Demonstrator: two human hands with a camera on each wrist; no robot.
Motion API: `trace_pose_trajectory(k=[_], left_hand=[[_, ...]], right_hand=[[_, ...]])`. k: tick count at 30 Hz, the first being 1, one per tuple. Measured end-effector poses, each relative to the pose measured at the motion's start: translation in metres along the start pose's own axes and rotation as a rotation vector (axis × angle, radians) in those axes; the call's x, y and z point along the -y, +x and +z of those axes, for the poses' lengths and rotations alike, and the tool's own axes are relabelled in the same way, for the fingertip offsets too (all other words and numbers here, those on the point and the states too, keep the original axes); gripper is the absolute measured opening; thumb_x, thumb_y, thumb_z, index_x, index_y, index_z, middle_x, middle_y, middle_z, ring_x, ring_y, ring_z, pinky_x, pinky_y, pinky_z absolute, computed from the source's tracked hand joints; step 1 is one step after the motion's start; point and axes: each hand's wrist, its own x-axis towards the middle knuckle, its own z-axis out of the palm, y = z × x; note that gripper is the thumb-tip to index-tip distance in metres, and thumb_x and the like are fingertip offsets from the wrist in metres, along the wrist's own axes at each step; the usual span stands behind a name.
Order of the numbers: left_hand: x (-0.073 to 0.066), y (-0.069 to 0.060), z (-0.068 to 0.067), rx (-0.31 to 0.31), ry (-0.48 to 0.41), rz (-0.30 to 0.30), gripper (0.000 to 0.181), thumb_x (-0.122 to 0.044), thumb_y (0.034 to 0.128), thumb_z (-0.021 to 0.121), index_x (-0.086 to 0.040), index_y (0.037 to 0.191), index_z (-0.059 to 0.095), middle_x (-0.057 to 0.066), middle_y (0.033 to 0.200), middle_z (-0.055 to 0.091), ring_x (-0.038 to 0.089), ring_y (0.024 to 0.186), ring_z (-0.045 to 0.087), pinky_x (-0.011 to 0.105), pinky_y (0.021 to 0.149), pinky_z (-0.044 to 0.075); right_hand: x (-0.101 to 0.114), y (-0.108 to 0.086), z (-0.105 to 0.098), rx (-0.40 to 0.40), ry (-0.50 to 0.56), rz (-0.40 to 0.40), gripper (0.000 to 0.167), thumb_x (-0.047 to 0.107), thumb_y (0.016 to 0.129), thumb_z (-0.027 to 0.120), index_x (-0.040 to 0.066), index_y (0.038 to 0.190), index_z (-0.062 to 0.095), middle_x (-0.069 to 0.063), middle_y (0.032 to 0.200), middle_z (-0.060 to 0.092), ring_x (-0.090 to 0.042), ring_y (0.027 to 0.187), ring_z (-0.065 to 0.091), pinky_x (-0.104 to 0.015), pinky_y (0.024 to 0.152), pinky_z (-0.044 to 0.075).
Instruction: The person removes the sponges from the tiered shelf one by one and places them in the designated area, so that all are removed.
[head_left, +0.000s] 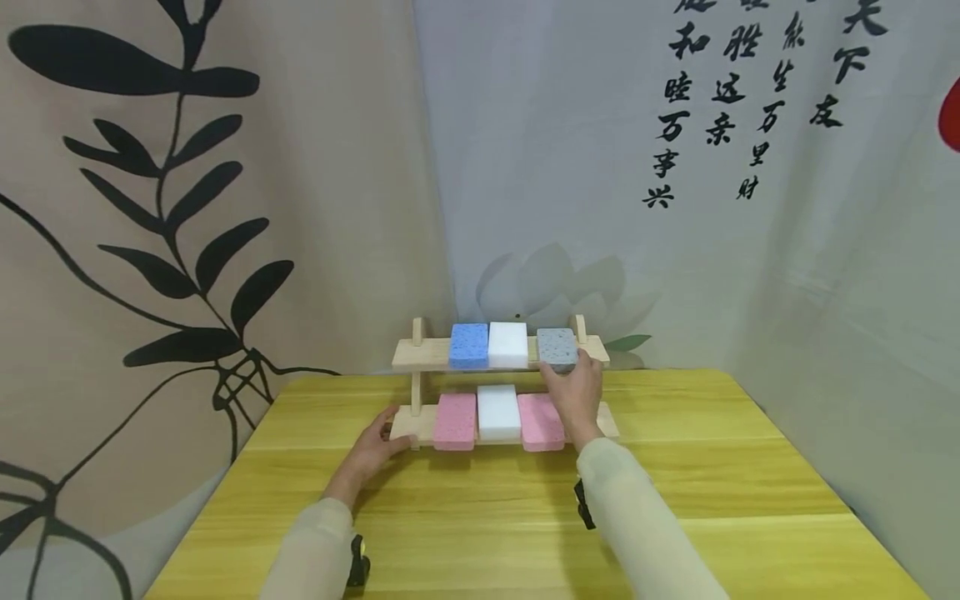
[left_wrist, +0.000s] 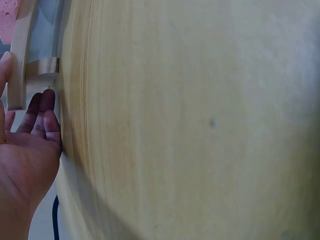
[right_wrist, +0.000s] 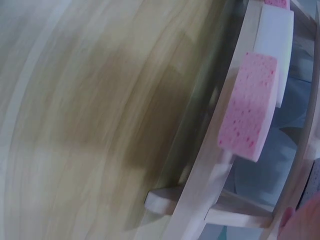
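A two-tier wooden rack (head_left: 415, 356) stands at the back of the table. On its upper board, my right hand (head_left: 576, 398) pinches a grey sponge (head_left: 557, 344) between thumb and fingers, right of a blue sponge (head_left: 468, 345) and a white sponge (head_left: 508, 345). Below, the lower board bears a pink sponge (head_left: 455, 421), another white sponge (head_left: 498, 412) and a second pink sponge (head_left: 542, 421). My left hand (head_left: 372, 446) grips the left end of that lower board (left_wrist: 17, 75), thumb at its front and fingers behind. Only the right hand's edge (right_wrist: 302, 222) shows in the right wrist view.
A yellow wood-grain table (head_left: 480, 517) lies under both forearms. Right behind the rack hangs a pale cloth (head_left: 345, 167) printed with dark leaves and writing. A gap separates the white and grey sponges on the upper board.
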Motion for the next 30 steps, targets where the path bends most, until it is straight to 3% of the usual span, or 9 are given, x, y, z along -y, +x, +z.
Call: trace_pose_trajectory(k=[16, 18, 23, 25, 30], left_hand=[[0.000, -0.001, -0.002, 0.018, -0.023, 0.001, 0.080, -0.022, 0.0945, 0.070, -0.005, 0.157, 0.022, 0.026, 0.133, 0.048, 0.032, 0.113, 0.053, 0.041, 0.093, 0.047], [-0.007, -0.006, -0.002, 0.024, -0.018, 0.000, 0.079, -0.020, 0.0948, 0.070, -0.003, 0.156, 0.023, 0.028, 0.132, 0.049, 0.033, 0.112, 0.054, 0.042, 0.092, 0.047], [-0.004, -0.004, -0.003, 0.034, 0.008, -0.005, 0.081, -0.024, 0.0947, 0.070, -0.004, 0.157, 0.022, 0.030, 0.134, 0.047, 0.036, 0.114, 0.053, 0.048, 0.094, 0.045], [0.005, 0.001, -0.003, 0.034, 0.017, -0.004, 0.083, -0.029, 0.0940, 0.071, -0.006, 0.157, 0.021, 0.029, 0.135, 0.047, 0.035, 0.115, 0.054, 0.048, 0.095, 0.045], [0.003, 0.003, -0.003, 0.034, 0.014, -0.008, 0.084, -0.029, 0.0933, 0.072, -0.007, 0.157, 0.022, 0.028, 0.131, 0.049, 0.034, 0.110, 0.055, 0.045, 0.092, 0.046]], right_hand=[[-0.023, 0.005, -0.034, -0.027, 0.042, -0.069, 0.084, 0.042, 0.086, 0.074, -0.002, 0.148, 0.037, -0.024, 0.139, 0.039, -0.039, 0.121, 0.045, -0.052, 0.104, 0.038], [-0.026, 0.006, -0.041, -0.027, 0.046, -0.075, 0.085, 0.043, 0.087, 0.074, -0.002, 0.149, 0.036, -0.024, 0.141, 0.038, -0.039, 0.122, 0.045, -0.052, 0.104, 0.038], [-0.034, 0.009, -0.059, -0.041, 0.050, -0.104, 0.086, 0.043, 0.088, 0.073, -0.002, 0.150, 0.034, -0.023, 0.142, 0.037, -0.038, 0.121, 0.046, -0.053, 0.103, 0.039], [-0.038, 0.011, -0.067, -0.052, 0.053, -0.117, 0.085, 0.042, 0.089, 0.073, -0.002, 0.150, 0.034, -0.023, 0.141, 0.037, -0.037, 0.120, 0.045, -0.052, 0.103, 0.038], [-0.046, 0.015, -0.089, -0.093, 0.056, -0.114, 0.082, 0.041, 0.090, 0.072, -0.002, 0.149, 0.035, -0.022, 0.137, 0.039, -0.037, 0.118, 0.044, -0.052, 0.101, 0.038]])
